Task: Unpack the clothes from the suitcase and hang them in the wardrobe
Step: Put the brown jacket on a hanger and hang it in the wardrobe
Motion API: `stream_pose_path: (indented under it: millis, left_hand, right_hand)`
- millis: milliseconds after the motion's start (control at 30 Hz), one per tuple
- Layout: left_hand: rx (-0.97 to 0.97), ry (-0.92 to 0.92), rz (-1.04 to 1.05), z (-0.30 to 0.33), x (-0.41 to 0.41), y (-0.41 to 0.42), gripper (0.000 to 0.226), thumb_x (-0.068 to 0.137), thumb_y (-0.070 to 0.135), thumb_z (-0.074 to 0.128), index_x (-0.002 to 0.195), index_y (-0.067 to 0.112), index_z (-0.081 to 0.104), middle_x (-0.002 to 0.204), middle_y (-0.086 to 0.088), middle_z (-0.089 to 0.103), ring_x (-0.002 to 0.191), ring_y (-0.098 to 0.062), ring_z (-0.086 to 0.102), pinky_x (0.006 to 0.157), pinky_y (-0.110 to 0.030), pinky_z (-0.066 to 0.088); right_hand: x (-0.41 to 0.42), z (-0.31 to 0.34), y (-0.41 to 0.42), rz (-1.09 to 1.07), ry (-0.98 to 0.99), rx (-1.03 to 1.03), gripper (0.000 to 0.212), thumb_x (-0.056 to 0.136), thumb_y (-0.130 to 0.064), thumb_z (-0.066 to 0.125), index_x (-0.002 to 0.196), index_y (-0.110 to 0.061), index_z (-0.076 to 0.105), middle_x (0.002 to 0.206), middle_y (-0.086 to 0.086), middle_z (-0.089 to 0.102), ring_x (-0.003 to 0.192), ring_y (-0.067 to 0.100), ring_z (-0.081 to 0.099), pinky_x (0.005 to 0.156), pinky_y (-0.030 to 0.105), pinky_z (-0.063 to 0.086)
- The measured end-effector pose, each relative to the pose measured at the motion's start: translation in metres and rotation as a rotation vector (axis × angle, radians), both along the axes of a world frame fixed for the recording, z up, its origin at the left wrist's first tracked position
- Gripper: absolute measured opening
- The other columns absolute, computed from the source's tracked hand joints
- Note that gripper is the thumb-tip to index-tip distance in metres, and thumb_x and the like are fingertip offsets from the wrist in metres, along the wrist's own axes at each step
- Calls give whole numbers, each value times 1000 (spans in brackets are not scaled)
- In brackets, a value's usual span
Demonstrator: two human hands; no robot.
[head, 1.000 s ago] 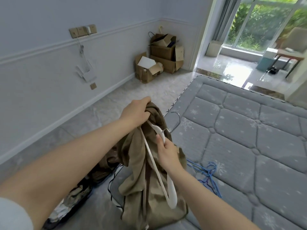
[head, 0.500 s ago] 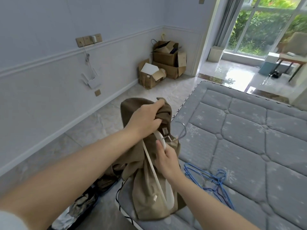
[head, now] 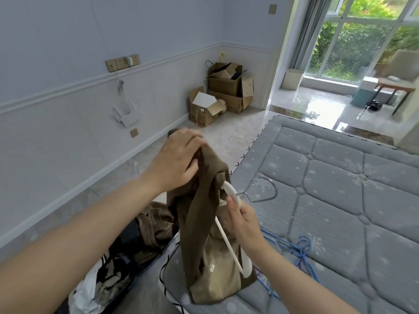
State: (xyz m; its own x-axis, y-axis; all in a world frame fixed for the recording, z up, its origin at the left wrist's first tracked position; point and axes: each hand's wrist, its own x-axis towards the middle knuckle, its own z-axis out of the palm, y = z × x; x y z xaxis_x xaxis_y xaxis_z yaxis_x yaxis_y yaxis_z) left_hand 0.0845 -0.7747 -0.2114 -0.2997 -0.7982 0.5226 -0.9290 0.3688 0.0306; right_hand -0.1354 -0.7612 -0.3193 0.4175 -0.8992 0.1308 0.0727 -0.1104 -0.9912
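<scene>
A brown garment (head: 199,223) hangs over the near left corner of the grey mattress (head: 340,200). My left hand (head: 179,162) grips its top and holds it raised. My right hand (head: 242,220) is closed on a white plastic hanger (head: 231,236) whose metal hook (head: 263,193) points right over the mattress; the hanger lies against the garment. The open suitcase (head: 127,257) sits on the floor at lower left with more clothes in it. No wardrobe is in view.
Several blue wire hangers (head: 292,248) lie on the mattress to the right of my right arm. Cardboard boxes (head: 222,91) are stacked in the far corner. A doorway at far right leads to a glossy floor, a chair and windows.
My left hand has lifted the garment's top higher and moved left, stretching the cloth. The hanger has come further out to the right, and the view has tilted up.
</scene>
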Motion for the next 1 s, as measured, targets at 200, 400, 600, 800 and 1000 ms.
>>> stream_pose_path:
  millis: [200, 400, 600, 800, 1000]
  left_hand:
    - [311, -461, -124, 19, -1, -17, 31, 81, 49, 44, 103, 29, 52, 97, 9, 56, 92, -14, 53, 99, -36, 41]
    - [435, -265, -66, 11, 4, -16, 19, 77, 44, 44, 72, 26, 44, 62, 9, 49, 58, -11, 47, 51, -25, 29]
    - [283, -72, -115, 25, 20, 2, 18, 77, 45, 40, 68, 29, 43, 50, 14, 38, 47, -2, 40, 50, -19, 25]
    - [188, -50, -181, 61, 8, 10, 23, 74, 35, 43, 72, 16, 54, 50, 8, 40, 47, -16, 41, 47, -31, 37]
    - [166, -83, -276, 84, -7, 16, 18, 72, 29, 44, 73, 14, 53, 50, 4, 39, 46, -17, 39, 46, -32, 38]
  right_hand:
    - [-10, 21, -1, 111, -8, 107, 42, 101, -39, 49, 64, -19, 42, 53, -5, 32, 44, 10, 27, 45, 25, 24]
    - [-34, 50, -34, 421, -70, 487, 56, 86, -61, 55, 89, -7, 70, 63, 6, 42, 56, 21, 47, 63, 31, 42]
    - [-86, 7, -68, 184, -31, 665, 58, 82, -52, 64, 123, -11, 69, 121, 18, 63, 113, 36, 62, 109, 55, 41]
    - [-58, -15, -54, 195, 105, 503, 53, 77, -37, 80, 125, -29, 59, 133, -2, 62, 122, 20, 59, 103, 40, 45]
    - [-16, -21, -41, 322, 227, 363, 92, 86, -46, 70, 157, -21, 16, 161, -5, 26, 148, 15, 26, 122, 32, 23]
